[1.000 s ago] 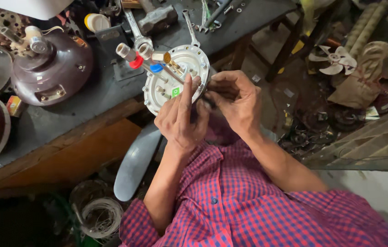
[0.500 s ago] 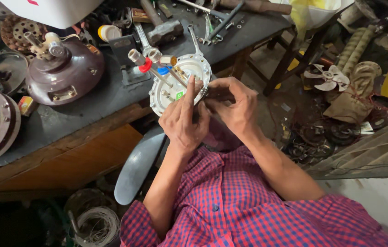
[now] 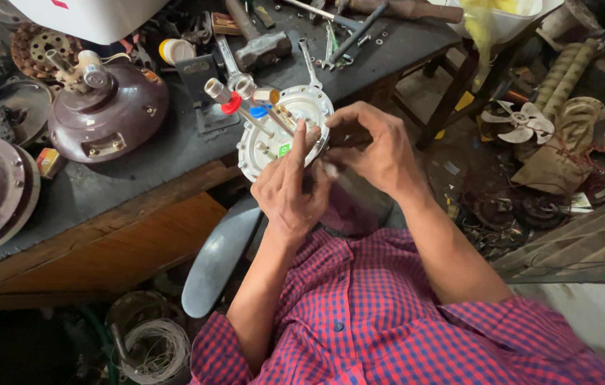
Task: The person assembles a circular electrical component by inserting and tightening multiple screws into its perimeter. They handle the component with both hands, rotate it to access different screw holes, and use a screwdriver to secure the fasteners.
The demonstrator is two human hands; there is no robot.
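We see a round white motor plate, studded with pegs capped red, blue and green, held tilted over the bench's front edge. Our left hand closes on its lower rim, forefinger laid across its face. Our right hand pinches its right rim. A maroon fan motor housing rests nearer the bench's left end.

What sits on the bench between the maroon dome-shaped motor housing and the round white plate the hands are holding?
In the head view, a dark rectangular metal block stands between the maroon motor housing and the round white plate; below it the bench top is bare.
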